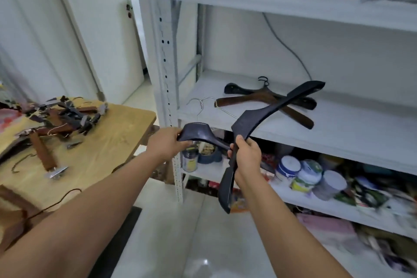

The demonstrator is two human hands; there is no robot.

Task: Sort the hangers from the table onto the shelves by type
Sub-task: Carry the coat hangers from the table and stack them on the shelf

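Note:
My left hand [167, 142] grips one end of a dark plastic hanger [200, 134] in front of the white shelf unit. My right hand [244, 153] grips a second dark hanger [270, 110] near its middle; one arm of it points up toward the shelf, the other hangs down. On the middle shelf [338, 124] lie a brown wooden hanger [250, 99] and a black hanger [239, 89], crossed. A pile of clip hangers [67, 117] rests on the wooden table [108, 142] at the left.
The shelf upright [164, 63] stands between table and shelf. The lower shelf holds cans and tubs [309, 174] and clutter. A brown clip hanger [44, 154] lies alone on the table. White tiled floor [191, 232] lies below my arms.

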